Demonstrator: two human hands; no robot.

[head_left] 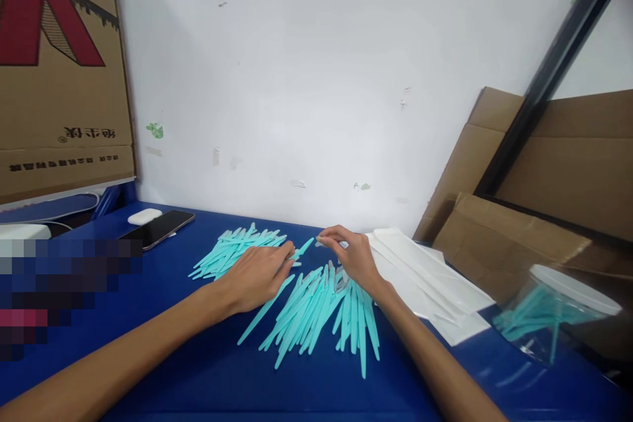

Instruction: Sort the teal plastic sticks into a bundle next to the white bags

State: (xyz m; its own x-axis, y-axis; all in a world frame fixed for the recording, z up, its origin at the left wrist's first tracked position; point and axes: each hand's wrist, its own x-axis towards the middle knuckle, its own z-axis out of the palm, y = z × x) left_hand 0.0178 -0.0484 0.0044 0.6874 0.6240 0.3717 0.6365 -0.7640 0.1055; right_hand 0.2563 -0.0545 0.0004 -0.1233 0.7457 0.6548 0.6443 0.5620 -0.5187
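Note:
Several turquoise sticks with pale clear tips lie in piles on the blue table. One pile is at the left, behind my left hand. A larger pile lies in front, between my forearms, with a smaller fan of sticks to its right. My left hand pinches a turquoise stick that points up and right. The fingers of my right hand are pinched on a small pale clear piece close to that stick's end. A single stick lies below my left hand.
White flat bags lie right of my right hand. A clear tub with turquoise sticks stands at the far right by cardboard. A phone and a white case are at the back left, near a large box.

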